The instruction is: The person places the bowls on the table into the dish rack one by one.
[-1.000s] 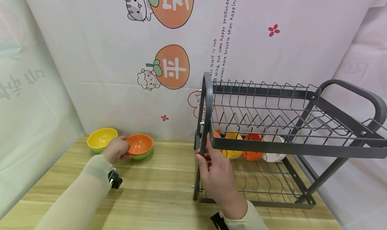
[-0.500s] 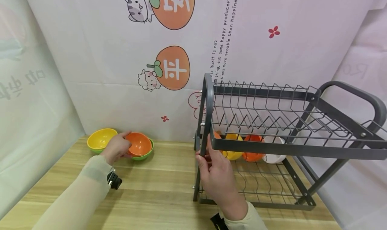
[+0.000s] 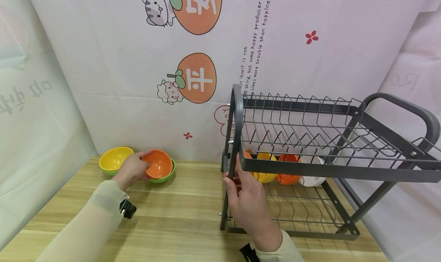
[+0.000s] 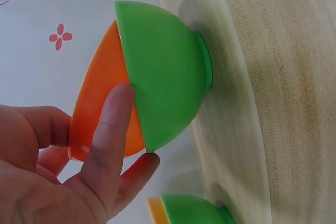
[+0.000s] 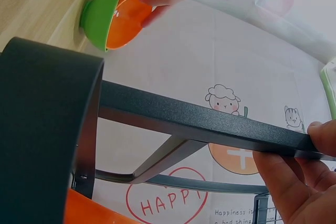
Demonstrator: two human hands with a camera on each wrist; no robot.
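My left hand [image 3: 132, 169] pinches the rim of an orange bowl [image 3: 159, 164], which tilts up inside a green bowl [image 4: 163, 72]. In the left wrist view a fingertip lies at the green rim, and the thumb side is at the orange bowl's edge. The green bowl stands on the wooden table. Just left of this hand, a yellow bowl [image 3: 115, 158] nests in another green bowl [image 3: 109, 173]. My right hand [image 3: 249, 200] grips the left upright of a dark two-tier dish rack [image 3: 310, 172], thumb on one side and fingers on the other.
On the rack's lower tier, an orange bowl [image 3: 247, 154], a yellow bowl [image 3: 267, 176], a red-orange bowl [image 3: 288, 177] and a white bowl [image 3: 312, 180] stand in a row. Wooden table [image 3: 182, 204] stretches between the stacks and the rack. A printed cloth [image 3: 138, 63] hangs behind.
The orange bowl has tipped and lifted slightly on its left side within the green bowl, exposing more green rim. My right hand keeps its grip on the rack.
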